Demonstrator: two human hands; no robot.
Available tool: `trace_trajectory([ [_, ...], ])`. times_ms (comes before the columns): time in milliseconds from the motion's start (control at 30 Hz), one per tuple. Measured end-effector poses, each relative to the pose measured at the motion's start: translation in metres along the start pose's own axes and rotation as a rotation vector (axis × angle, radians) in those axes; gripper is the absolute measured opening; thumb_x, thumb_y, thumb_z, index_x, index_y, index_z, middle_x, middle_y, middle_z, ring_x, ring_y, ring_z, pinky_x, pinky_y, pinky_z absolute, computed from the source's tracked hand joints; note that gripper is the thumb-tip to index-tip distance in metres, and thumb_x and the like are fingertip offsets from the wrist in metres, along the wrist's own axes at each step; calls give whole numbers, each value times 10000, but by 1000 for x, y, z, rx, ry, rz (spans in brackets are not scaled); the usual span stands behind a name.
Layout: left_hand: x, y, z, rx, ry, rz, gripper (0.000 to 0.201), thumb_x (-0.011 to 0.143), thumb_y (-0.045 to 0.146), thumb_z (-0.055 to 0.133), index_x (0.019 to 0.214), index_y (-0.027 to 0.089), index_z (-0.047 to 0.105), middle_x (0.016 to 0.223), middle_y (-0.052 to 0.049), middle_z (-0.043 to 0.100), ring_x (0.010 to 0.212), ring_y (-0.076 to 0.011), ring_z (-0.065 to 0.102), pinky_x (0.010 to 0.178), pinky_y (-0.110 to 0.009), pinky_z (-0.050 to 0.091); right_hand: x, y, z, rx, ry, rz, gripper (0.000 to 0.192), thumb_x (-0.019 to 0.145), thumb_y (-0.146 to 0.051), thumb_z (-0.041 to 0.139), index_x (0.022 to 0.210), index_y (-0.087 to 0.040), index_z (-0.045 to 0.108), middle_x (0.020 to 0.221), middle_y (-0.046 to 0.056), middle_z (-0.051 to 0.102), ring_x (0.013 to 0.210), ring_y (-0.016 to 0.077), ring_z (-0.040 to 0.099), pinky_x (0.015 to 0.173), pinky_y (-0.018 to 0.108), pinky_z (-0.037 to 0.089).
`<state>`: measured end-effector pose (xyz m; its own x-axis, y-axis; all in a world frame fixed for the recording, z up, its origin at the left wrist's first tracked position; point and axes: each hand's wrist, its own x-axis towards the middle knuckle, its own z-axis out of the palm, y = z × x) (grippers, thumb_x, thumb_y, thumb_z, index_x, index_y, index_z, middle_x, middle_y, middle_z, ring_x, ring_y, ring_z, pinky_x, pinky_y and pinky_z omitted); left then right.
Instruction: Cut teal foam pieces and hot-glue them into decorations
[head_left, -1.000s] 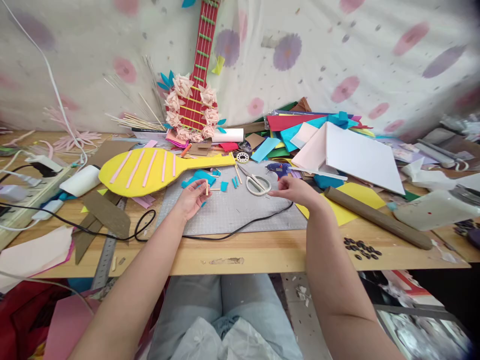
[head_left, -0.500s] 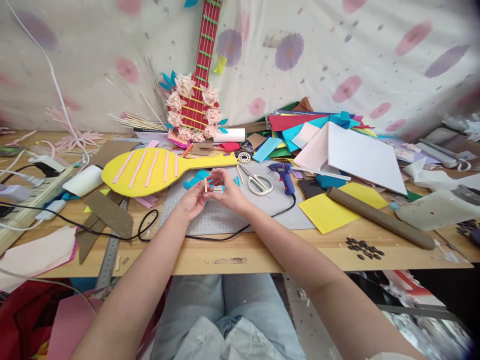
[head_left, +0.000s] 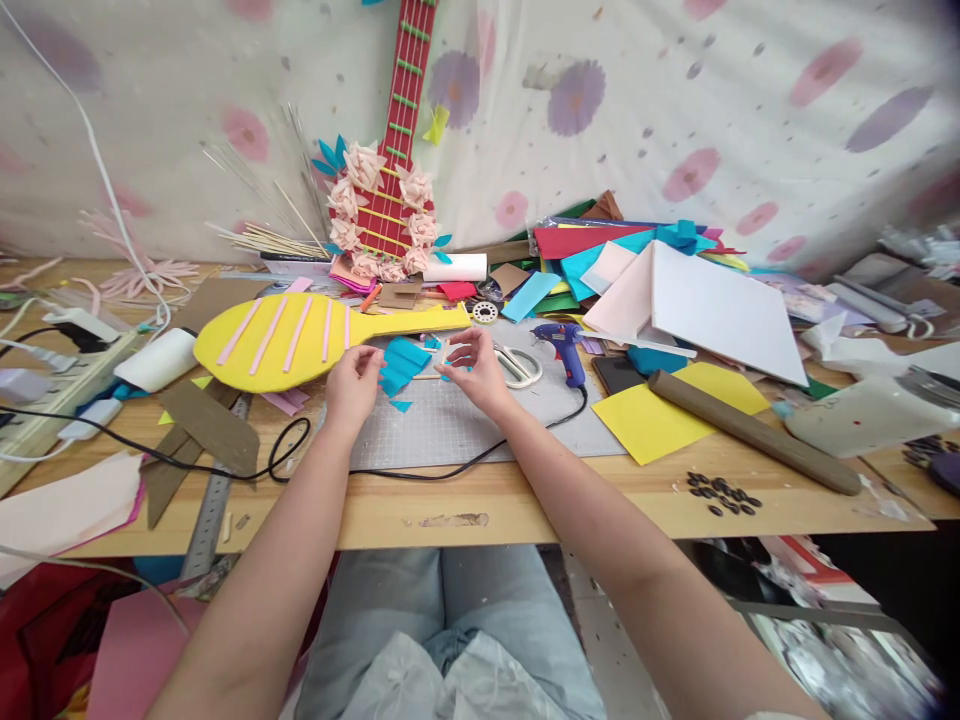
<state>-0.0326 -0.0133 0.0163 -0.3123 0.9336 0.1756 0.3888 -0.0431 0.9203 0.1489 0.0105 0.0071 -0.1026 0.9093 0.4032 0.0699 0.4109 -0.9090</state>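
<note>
My left hand (head_left: 355,388) is over the left part of the grey cutting mat (head_left: 420,440), its fingers pinched together; whatever they hold, if anything, is hidden. My right hand (head_left: 477,372) is over the middle of the mat, thumb and fingers curled around a short pale stick (head_left: 442,352). Between the hands lie crumpled blue paper (head_left: 405,362) and a small blue scrap (head_left: 401,406). Beyond them is a yellow guitar-shaped cutout (head_left: 281,368) with pink strips across its body. White-handled scissors (head_left: 525,368) lie just right of my right hand, partly covered by it.
A blue glue gun (head_left: 562,345) rests on the mat, its black cord looping along the front. Right of it are yellow sheets (head_left: 652,425), a brown roll (head_left: 757,432) and several black beads (head_left: 724,495). A red flowered paper guitar (head_left: 386,210) stands behind. A power strip (head_left: 67,400) is left.
My hands were together around a small stick and have now moved apart, the left one leftward and the right one rightward. The blue paper between them shows more.
</note>
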Motion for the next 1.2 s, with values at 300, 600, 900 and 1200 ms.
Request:
trace_trajectory([
  [300, -7, -1, 12, 947, 16, 90, 601, 746, 386, 574, 1179, -14, 454, 1067, -279, 558, 1080, -390, 470, 904, -496, 355, 2, 16, -10, -91, 27, 51, 459, 615, -313, 669, 918, -237, 334, 1042, 12, 486, 716, 94, 556, 595, 267, 496],
  [600, 8, -16, 19, 121, 205, 157, 638, 640, 140, 645, 1224, 166, 389, 1069, -107, 591, 967, -199, 580, 870, -345, 443, 3, 16, -14, -135, 69, 61, 478, 613, -322, 667, 936, -234, 326, 1051, 17, 496, 700, 92, 553, 602, 280, 506],
  [900, 12, -15, 21, -512, 282, -105, 223, 584, 252, 705, 772, 148, 644, 747, -28, 662, 724, -140, 609, 707, -271, 485, -1, 1, -9, -118, 36, -45, 443, 657, -273, 624, 981, -232, 324, 1075, 42, 475, 755, 99, 567, 677, 287, 516],
  [1200, -1, -8, 27, -531, 5, -127, 215, 599, 260, 696, 779, 143, 693, 764, -41, 693, 680, -141, 613, 641, -252, 484, -3, -20, 25, -507, -396, -296, 500, 692, -92, 527, 1152, -160, 344, 1110, 108, 541, 852, 145, 583, 772, 312, 491],
])
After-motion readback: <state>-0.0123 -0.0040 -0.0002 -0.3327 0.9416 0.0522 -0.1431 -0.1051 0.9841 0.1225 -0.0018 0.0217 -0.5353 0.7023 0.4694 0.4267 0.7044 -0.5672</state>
